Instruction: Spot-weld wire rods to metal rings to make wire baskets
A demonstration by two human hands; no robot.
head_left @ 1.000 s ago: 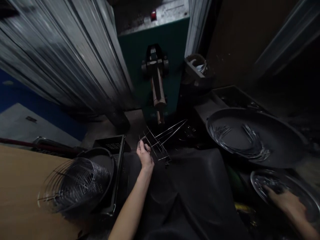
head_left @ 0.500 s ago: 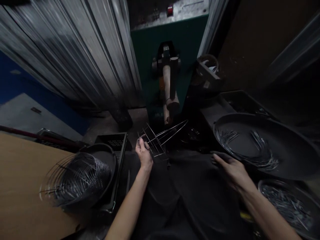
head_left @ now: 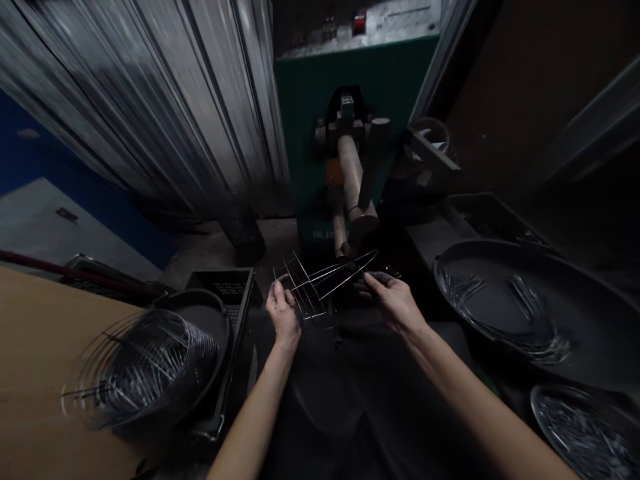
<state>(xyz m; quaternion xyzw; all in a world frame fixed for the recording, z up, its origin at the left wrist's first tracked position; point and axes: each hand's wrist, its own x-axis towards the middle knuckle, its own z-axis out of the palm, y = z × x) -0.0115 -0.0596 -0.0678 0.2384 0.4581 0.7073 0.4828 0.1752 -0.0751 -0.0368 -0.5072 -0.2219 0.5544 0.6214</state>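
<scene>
A wire rack [head_left: 311, 293] of thin, shiny rods hangs in front of my dark apron, its long narrow loop pointing right towards the machine. My left hand [head_left: 284, 313] is closed on its left end, thumb uppermost. Close to the loop's tip is my right hand [head_left: 393, 297], thumb and fingers drawn together beside the wire. Whether those fingers grip the loop or a small separate piece is too dark to tell. Just beyond the rack stand the two cylindrical arms [head_left: 354, 177] of a green machine [head_left: 300, 100].
To the left, a coil of wire rings [head_left: 200, 340] lies in a black basin on a dark plastic crate [head_left: 245, 293]. At right, a large dark tray [head_left: 590, 320] holds bent wires, and a bowl [head_left: 537, 407] below it contains small metal pieces. Corrugated metal [head_left: 210, 100] stands behind.
My right hand has moved left from beside the large tray to the tip of the wire loop. My left hand keeps its hold on the rack. The view has shifted slightly.
</scene>
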